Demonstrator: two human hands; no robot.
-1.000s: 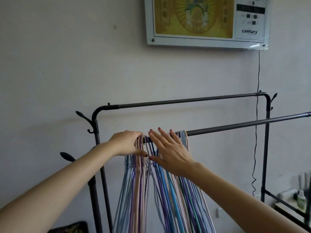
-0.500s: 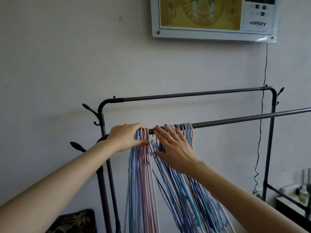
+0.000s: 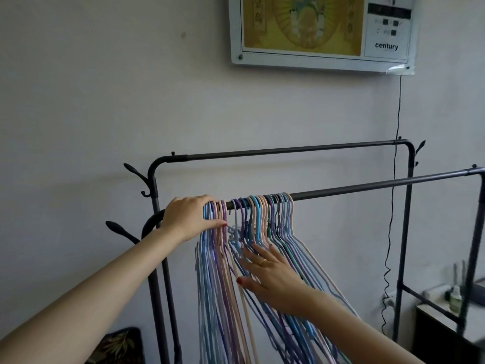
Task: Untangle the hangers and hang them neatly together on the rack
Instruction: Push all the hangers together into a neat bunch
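Pale wall behind rack (image 3: 367, 186). Left hand (image 3: 187, 219) grips sorted hangers (image 3: 214, 258) at rail's left end; right hand (image 3: 273, 278), fingers spread, presses tangled hangers (image 3: 265, 219). Hard pull likely snags hooks.

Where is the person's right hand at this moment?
In the head view the right hand is low and centre-right, fingers spread against the splayed right bunch of hangers, below the front rack bar and right of the left hand.

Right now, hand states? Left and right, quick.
Left hand: fingers curled over the left bunch of hangers at the rail.
Right hand: open, fingers spread against the right bunch.
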